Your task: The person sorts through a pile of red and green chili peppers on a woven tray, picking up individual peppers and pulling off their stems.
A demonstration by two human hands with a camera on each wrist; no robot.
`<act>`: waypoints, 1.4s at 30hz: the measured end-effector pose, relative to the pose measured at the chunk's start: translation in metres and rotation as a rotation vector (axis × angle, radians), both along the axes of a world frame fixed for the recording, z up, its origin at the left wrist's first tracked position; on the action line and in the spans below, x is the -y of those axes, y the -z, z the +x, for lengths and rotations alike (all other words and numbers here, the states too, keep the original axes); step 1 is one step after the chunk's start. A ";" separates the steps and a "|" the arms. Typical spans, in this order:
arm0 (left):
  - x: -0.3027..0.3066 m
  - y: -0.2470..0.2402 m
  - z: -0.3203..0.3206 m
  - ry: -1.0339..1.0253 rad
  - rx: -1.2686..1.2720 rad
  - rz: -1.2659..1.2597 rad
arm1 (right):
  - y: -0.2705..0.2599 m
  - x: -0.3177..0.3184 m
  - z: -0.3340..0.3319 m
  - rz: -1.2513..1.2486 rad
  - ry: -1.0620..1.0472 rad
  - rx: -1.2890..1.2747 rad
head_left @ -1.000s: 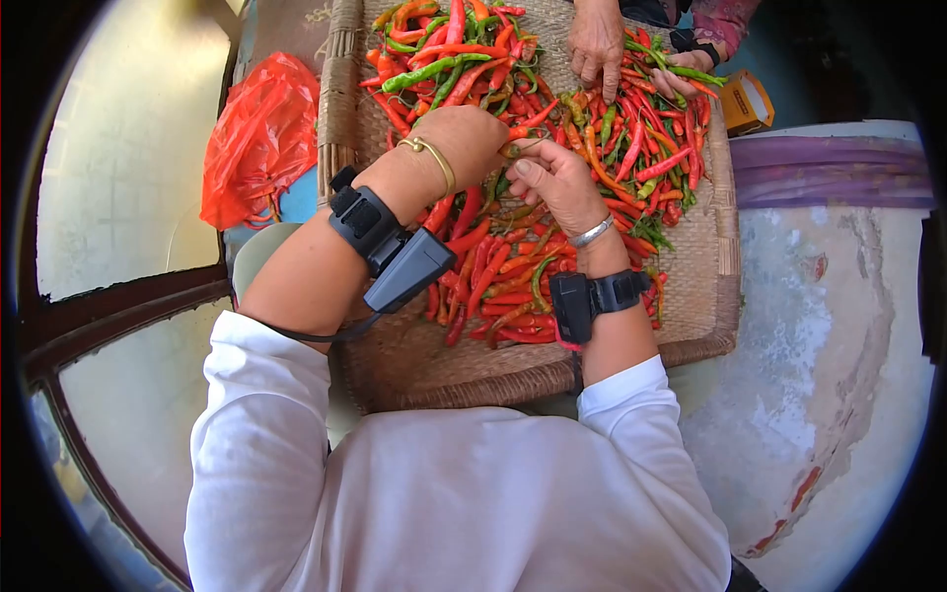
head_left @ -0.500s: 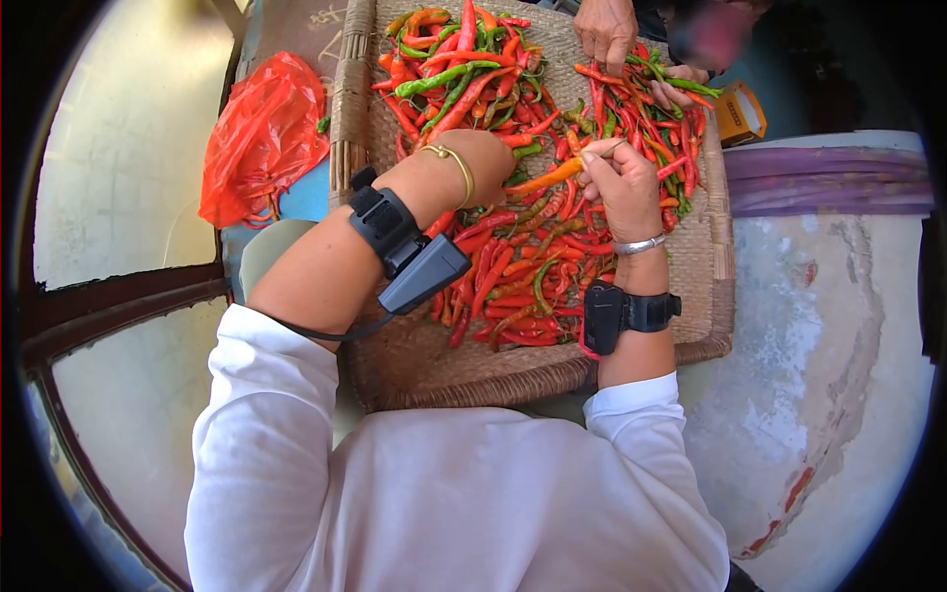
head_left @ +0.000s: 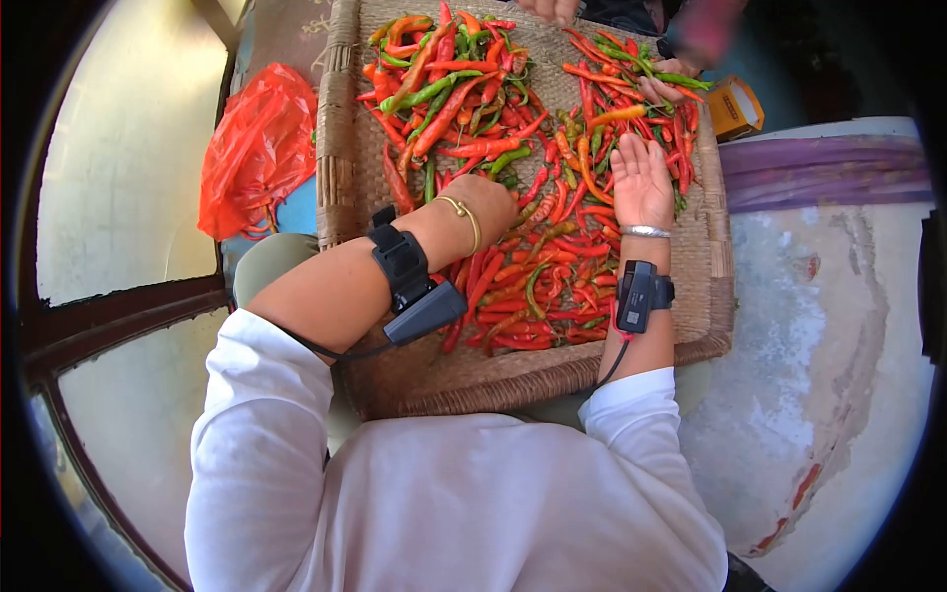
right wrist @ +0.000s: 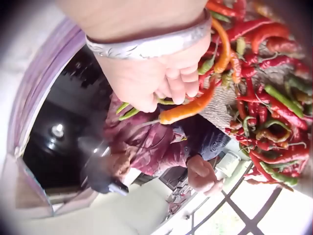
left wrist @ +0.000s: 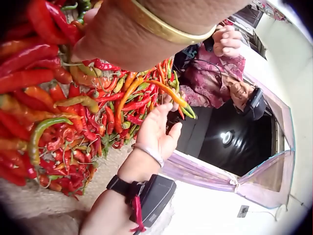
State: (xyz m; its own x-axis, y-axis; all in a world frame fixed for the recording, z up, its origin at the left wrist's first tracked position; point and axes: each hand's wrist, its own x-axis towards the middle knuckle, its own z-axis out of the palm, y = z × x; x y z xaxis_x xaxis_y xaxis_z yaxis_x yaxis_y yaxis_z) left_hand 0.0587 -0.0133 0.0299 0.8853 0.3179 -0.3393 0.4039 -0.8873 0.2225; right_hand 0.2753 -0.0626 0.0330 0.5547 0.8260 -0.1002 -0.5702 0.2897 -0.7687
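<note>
My right hand [head_left: 643,183] is palm up with its fingers extended, over the right side of the chili peppers. Just past its fingertips is an orange chili pepper [head_left: 619,114], which the right wrist view shows as a long orange chili [right wrist: 190,108] with its stem, apart from the palm. My left hand [head_left: 483,207] reaches down into the middle of the pile, back of the hand upward. Its fingers are mostly hidden behind the hand, and I cannot tell whether they pinch a chili. Red chilies [left wrist: 29,73] lie close around that hand [left wrist: 117,39].
A woven basket tray [head_left: 725,257] holds heaps of red, orange and green chilies [head_left: 454,89]. Across it, another person's hands [head_left: 659,91] are at the far edge. A red plastic bag [head_left: 261,148] lies left of the tray; a yellow-orange box [head_left: 737,107] stands at far right.
My right hand has let go of the orange chili and turned palm up with fingers spread out. My left hand has moved slightly nearer my body. One of the other person's hands has drawn back.
</note>
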 end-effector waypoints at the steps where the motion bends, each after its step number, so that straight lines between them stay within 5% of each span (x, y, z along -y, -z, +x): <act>1: 0.001 0.001 0.001 0.003 -0.004 -0.001 | 0.004 0.001 0.001 -0.001 0.003 -0.004; 5: 0.000 0.002 0.003 0.020 -0.045 -0.023 | 0.009 0.001 -0.014 -0.270 -0.027 0.329; 7: -0.002 -0.003 0.005 0.022 -0.052 -0.033 | 0.002 0.002 -0.024 -0.414 -0.292 0.541; 10: -0.009 -0.012 0.004 -0.065 -0.039 -0.092 | -0.004 0.006 -0.043 -0.445 -0.376 0.710; 16: -0.025 -0.011 -0.004 -0.283 0.361 -0.186 | 0.012 0.010 -0.060 -0.411 -0.644 1.006; 21: -0.023 -0.012 -0.002 -0.364 0.450 -0.228 | 0.009 0.010 -0.071 -0.291 -0.644 0.904; 28: -0.027 -0.011 -0.003 -0.408 0.784 -0.414 | 0.000 0.007 -0.053 -0.550 -0.584 0.659; 31: -0.039 -0.024 -0.015 -0.432 0.777 -0.289 | -0.007 0.007 -0.037 -0.606 -0.617 0.645; 33: -0.045 -0.029 -0.024 -0.460 0.679 -0.121 | -0.008 0.006 -0.027 -0.557 -0.537 0.573; 35: -0.051 -0.026 -0.030 -0.452 0.267 0.218 | -0.007 0.003 -0.017 -0.495 -0.519 0.561; 38: -0.050 -0.018 -0.033 -0.372 0.082 0.155 | -0.014 -0.001 -0.016 0.006 -0.156 0.179; 42: -0.046 -0.008 -0.030 -0.266 -0.046 0.175 | 0.002 0.003 -0.016 -0.305 -0.084 0.261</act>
